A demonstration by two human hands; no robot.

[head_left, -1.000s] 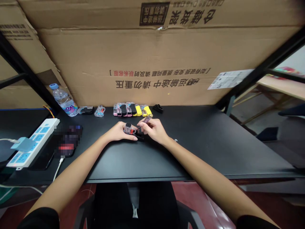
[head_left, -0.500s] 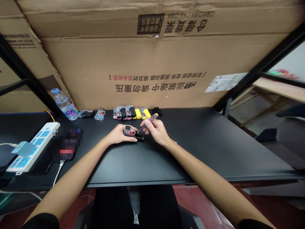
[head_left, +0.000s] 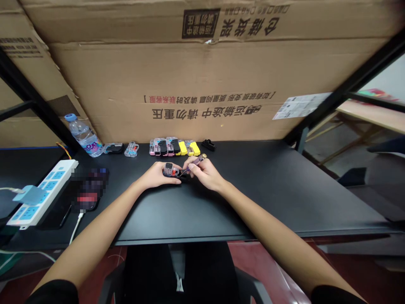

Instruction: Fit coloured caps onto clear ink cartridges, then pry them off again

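My left hand (head_left: 155,175) is closed around a small clear-and-black plastic device (head_left: 169,169) with a red part inside, just above the black table. In my right hand (head_left: 204,172) is a slim screwdriver (head_left: 200,159), its gold-coloured end up and its shaft slanting down to the left. The screwdriver's tip is at the right end of the device, but I cannot tell whether it touches. Behind my hands stands a row of several similar devices (head_left: 172,146) with pink, black and yellow parts. A small black part (head_left: 208,145) lies right of the row.
Further left are another clear device (head_left: 131,149), a black-and-clear one (head_left: 114,148) and a water bottle (head_left: 84,136). A white power strip (head_left: 42,194) and a phone (head_left: 91,190) on a cable lie on the left. A cardboard sheet (head_left: 202,76) rises behind the black table (head_left: 272,194).
My right hand and the screwdriver have shifted slightly left and the screwdriver leans lower, closer to the device. The left hand keeps its grip. The view has tilted slightly.
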